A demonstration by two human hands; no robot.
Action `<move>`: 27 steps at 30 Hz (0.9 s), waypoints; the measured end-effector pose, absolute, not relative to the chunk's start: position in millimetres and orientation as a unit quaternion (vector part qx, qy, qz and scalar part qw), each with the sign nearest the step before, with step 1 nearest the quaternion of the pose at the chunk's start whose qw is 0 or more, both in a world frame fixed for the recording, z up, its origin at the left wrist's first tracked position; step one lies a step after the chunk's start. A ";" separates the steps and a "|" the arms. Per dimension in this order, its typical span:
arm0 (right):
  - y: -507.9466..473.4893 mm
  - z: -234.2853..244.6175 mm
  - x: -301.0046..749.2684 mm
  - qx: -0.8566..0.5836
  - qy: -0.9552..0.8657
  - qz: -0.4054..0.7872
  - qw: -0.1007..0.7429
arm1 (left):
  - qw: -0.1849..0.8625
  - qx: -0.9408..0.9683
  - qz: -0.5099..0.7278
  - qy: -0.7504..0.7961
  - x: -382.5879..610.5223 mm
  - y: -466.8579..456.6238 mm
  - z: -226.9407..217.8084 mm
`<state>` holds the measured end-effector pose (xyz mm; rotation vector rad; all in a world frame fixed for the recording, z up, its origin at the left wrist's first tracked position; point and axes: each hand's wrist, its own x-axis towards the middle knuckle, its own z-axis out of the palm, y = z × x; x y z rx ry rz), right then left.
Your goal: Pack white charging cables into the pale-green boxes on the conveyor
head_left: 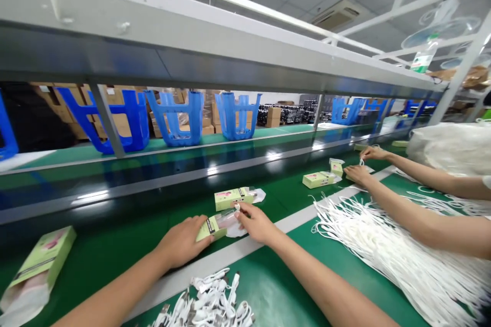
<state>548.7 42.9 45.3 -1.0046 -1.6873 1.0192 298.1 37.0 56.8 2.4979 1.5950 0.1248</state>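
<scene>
My left hand (182,240) is closed around a small light-green box (210,229) on the dark green belt. The box's right end is open, and a clear plastic flap (233,224) sticks out of it. At that open end, my right hand (256,222) pinches a small white cable (237,208), mostly hidden by the fingers. Just behind lies a second green box (233,197), also with its flap out. Below my hands, a pile of short white USB cables (215,301) rests on the green tabletop.
Another open green box (40,265) lies at far left. To the right, a co-worker's hands (360,173) work by more green boxes (319,179), with a heap of white cords (376,235) in front. A grey shelf (215,56) spans overhead; blue stools (238,117) stand beyond the belt.
</scene>
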 end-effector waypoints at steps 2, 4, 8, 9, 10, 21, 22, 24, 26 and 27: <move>49.3 49.4 549.1 -0.430 -0.760 0.281 0.399 | 0.065 0.850 0.044 0.521 302.0 35.6 57.0; 53.1 49.3 553.0 -0.427 -0.806 0.189 0.363 | 0.051 0.865 0.045 0.497 304.9 34.7 57.5; 56.9 40.6 562.2 -0.390 -0.854 0.138 0.316 | 0.064 0.890 0.023 0.451 313.5 38.8 61.7; 57.9 38.9 564.6 -0.382 -0.863 0.130 0.304 | 0.068 0.893 0.021 0.444 317.6 41.3 63.1; 59.0 38.4 567.2 -0.376 -0.872 0.118 0.291 | 0.072 0.895 0.023 0.440 322.6 44.1 64.3; 67.9 59.4 579.5 -0.365 -0.905 0.016 0.217 | 0.072 0.868 0.088 0.484 376.4 57.6 50.6; 67.7 59.4 577.2 -0.361 -0.909 0.015 0.207 | 0.072 0.868 0.088 0.483 377.8 57.8 50.7; 66.7 61.2 575.4 -0.355 -0.912 0.020 0.205 | 0.072 0.869 0.089 0.481 379.5 58.2 52.4; 65.4 65.8 578.7 -0.355 -0.907 0.036 0.223 | 0.073 0.870 0.091 0.479 380.0 58.8 55.6; 64.6 68.8 581.5 -0.356 -0.902 0.048 0.238 | 0.075 0.871 0.091 0.477 380.0 59.1 57.4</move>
